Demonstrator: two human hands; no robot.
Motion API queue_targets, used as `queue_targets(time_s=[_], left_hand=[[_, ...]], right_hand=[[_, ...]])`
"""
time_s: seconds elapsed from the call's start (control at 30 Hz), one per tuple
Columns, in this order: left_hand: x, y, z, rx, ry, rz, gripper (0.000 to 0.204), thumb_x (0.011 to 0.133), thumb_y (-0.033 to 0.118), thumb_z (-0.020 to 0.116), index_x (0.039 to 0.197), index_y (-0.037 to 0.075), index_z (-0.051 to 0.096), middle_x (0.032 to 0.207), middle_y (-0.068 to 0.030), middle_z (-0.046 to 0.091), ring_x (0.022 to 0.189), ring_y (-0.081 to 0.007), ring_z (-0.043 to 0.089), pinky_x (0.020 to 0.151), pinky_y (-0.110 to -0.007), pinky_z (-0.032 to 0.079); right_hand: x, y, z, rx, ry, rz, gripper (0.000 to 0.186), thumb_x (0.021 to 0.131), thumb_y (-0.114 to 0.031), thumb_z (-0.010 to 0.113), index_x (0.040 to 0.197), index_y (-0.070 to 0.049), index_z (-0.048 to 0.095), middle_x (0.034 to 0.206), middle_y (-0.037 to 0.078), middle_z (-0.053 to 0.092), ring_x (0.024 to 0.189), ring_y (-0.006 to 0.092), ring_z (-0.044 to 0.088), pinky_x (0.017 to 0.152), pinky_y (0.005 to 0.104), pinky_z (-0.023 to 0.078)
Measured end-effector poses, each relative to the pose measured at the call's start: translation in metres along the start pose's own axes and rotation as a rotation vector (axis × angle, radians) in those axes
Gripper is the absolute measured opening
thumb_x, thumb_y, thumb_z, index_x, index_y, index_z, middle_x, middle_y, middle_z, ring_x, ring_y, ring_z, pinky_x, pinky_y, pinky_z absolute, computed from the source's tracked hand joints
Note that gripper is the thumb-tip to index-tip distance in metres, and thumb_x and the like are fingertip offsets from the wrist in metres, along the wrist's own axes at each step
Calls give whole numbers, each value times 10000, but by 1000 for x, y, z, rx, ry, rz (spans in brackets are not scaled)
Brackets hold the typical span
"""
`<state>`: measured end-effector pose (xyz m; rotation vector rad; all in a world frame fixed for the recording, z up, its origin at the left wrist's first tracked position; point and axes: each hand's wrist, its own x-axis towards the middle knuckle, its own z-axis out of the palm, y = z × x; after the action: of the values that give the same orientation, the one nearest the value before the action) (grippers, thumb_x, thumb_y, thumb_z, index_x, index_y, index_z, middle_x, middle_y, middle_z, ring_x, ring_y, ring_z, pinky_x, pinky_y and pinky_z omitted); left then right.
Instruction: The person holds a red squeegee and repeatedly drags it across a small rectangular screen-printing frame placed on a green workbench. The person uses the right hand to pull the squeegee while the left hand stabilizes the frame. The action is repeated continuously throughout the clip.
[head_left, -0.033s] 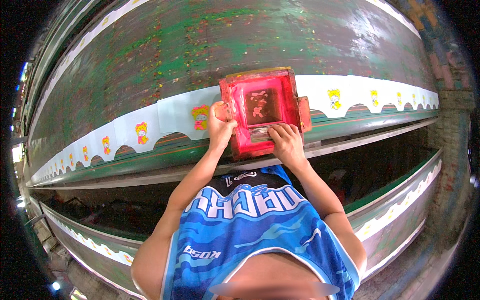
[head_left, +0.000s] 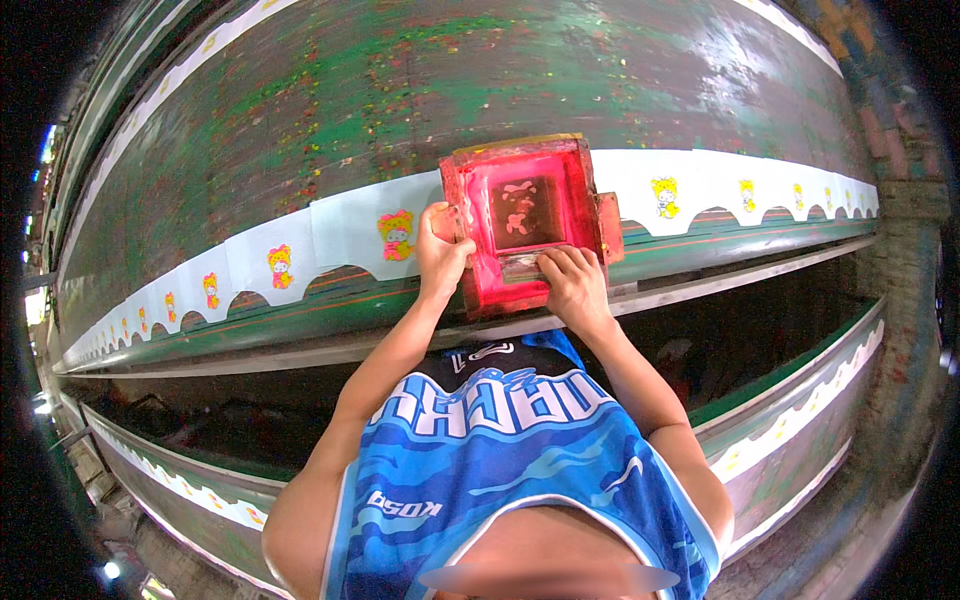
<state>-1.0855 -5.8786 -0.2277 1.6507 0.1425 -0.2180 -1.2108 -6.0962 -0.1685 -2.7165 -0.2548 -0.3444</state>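
A small screen-printing frame [head_left: 590, 200], its inside stained bright pink, lies over the row of white fabric pieces [head_left: 345, 225]. Its dark mesh window shows a pale little figure pattern. My left hand [head_left: 440, 250] is closed around the frame's left side, thumb over the rim. Inside the near end of the frame, my right hand [head_left: 576, 285] has its fingers pressed together on a squeegee [head_left: 519, 265]; part of it is hidden by the fingers. Pieces left of the frame carry a yellow bear-like print with pink parts; those to the right show yellow without pink.
The long table [head_left: 480, 70] has a dark green, paint-flecked surface. A pale rail [head_left: 660, 298] runs along its near edge, with a dark gap between it and another table behind me, which bears more printed pieces [head_left: 800, 425]. A wooden block [head_left: 610, 227] juts from the frame's right side.
The printed pieces appear very slightly further left relative to the frame. Both hands keep their places on the frame and squeegee.
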Motion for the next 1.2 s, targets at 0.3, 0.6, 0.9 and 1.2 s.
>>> queue_targets(time_s=[0.3, 0.6, 0.9, 1.2], left_hand=[[-2, -17, 39, 106, 12, 84, 723, 725, -141, 660, 1395, 83, 508, 1073, -54, 658, 834, -156, 666, 551, -318, 611], [-5, -1, 45, 120, 26, -28, 697, 731, -130, 646, 1387, 68, 524, 1045, -40, 644, 842, -134, 636, 645, -305, 558], [-2, 0, 44, 281, 52, 35, 698, 683, -37, 699, 1365, 33, 572, 1103, -103, 705, 937, -190, 677, 776, -321, 553], [-4, 2, 45, 263, 48, -3, 678, 629, 27, 771, 1291, 14, 621, 1106, -158, 737, 1047, -286, 720, 939, -381, 555]], right_hand=[[-19, 46, -4, 58, 15, -28, 311, 778, -91, 698, 1086, -53, 683, 1178, 107, 719, 1137, 292, 664, 972, 470, 496], [-17, 52, -3, 70, 15, -48, 299, 785, -63, 678, 1083, -52, 707, 1162, 101, 734, 1108, 286, 685, 933, 452, 509], [-40, 41, -11, 85, -24, -61, 307, 794, -68, 664, 1099, -53, 697, 1169, 97, 727, 1123, 279, 677, 962, 454, 488], [52, 85, 25, -27, 136, -125, 328, 767, -58, 672, 1094, -81, 686, 1148, 73, 715, 1108, 279, 666, 951, 459, 487]])
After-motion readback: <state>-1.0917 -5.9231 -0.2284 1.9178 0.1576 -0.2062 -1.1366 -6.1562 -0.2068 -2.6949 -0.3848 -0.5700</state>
